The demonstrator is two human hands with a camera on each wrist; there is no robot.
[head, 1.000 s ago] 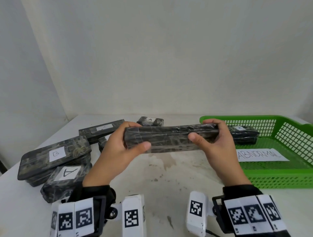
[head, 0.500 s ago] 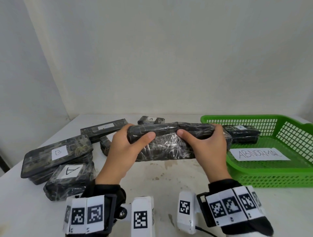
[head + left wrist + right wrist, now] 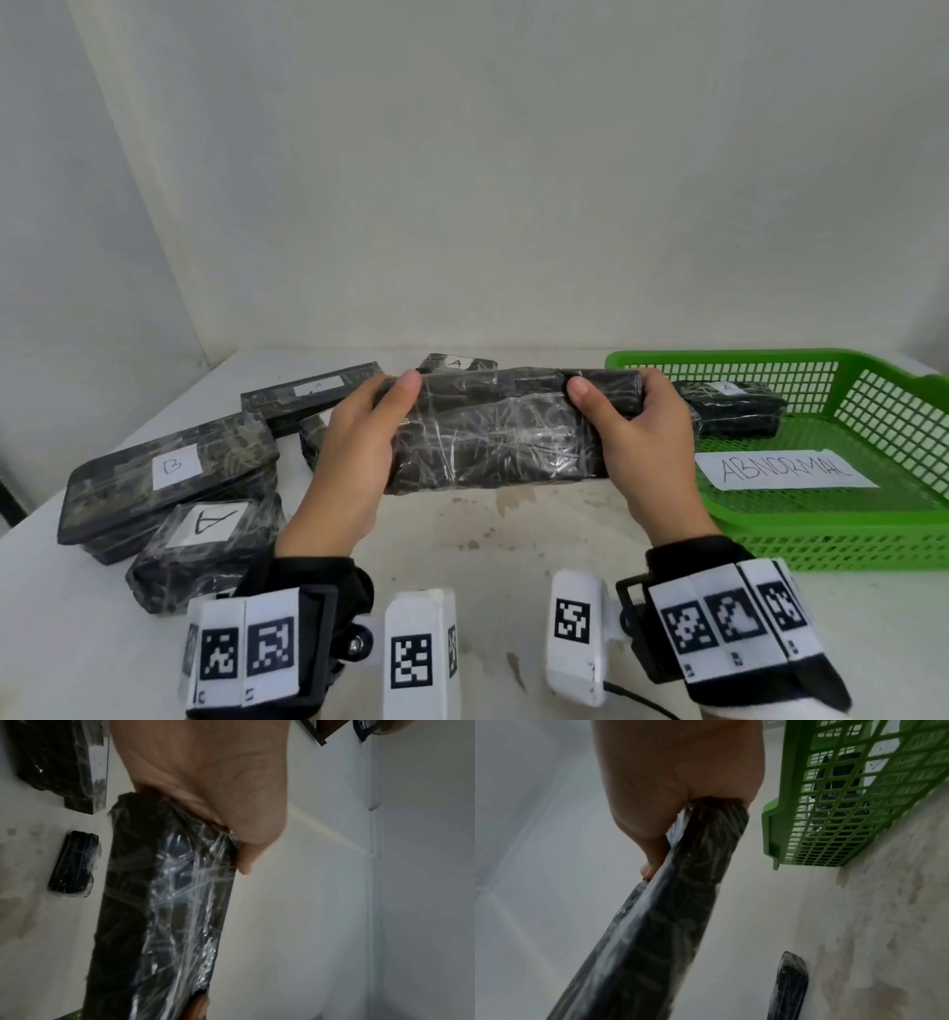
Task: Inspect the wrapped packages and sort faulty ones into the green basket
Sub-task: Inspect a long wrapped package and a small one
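Package held up off the table in the head view, long and dark, wrapped in crinkly clear film, lying crosswise. Left hand curled round its left end, right hand curled round the right end, both thumbs on the near upper edge, other fingers hidden behind. Broad face tilted toward the camera. Basket just right of the right hand, with an "ABNORMAL" note and one small pack inside at the back. More packs on the table to the left: B pack, A pack in front of it, long pack further back, another one mostly blocked by the left hand. Small pack peeking over the held package.

Left wrist view: package running away from the palm, left hand clamped on its near end, thumb tip along the right edge. Two dark packs on the table at left, blurry. Bit of another finger at the bottom edge, cut off.

Right wrist view: package gripped by the right hand, thumb pressed on its left side. Basket close by on the right, something dark behind the mesh, hard to make out. One more pack on the table lower down, cut off by the frame.
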